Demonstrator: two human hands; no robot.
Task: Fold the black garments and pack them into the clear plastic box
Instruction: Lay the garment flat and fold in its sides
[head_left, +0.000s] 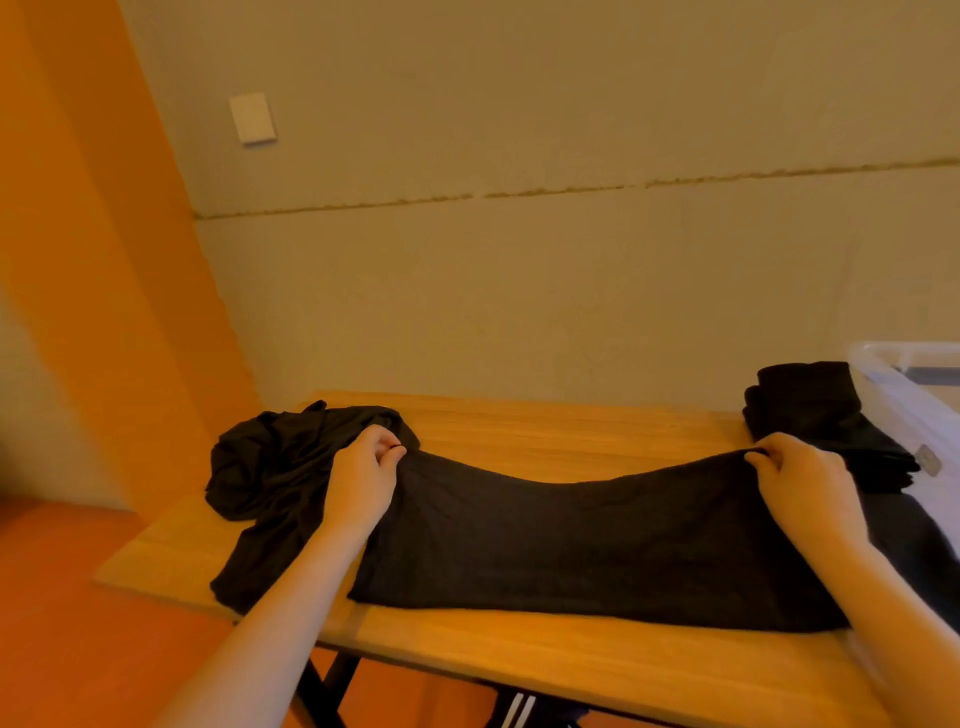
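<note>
We see both hands pinching the far edge of the black garment (571, 540) spread across the worktop (545, 431). Left hand (363, 478) has thumb and forefinger closed narrow on the cloth at its left far corner; right hand (810, 483) curls its fingers over the right far corner. That edge looks lifted a little at both pinches and sags between them, near edge lying flat close to the worktop's front edge

Handling, our guess: thin, soft, light fabric, no stiffness, so it droops wherever unsupported and creases easily. Corners are the right hold for an even fold; a grip mid-edge would bunch it. Not fragile, little slip on wood

Crumpled black garment (270, 467) sits at the left end of the worktop, partly under the left wrist, not folded. Folded black stack (821, 410) sits at the far right corner, touching the clear plastic box (904, 400), which is cut off by the frame at the right edge; what it holds we cannot tell

Worktop is pale wood boards on dark folding legs (332, 680). Beige wall (571, 286) behind with a white switch plate (253, 118), orange panel (93, 260) at left, reddish floor
</note>
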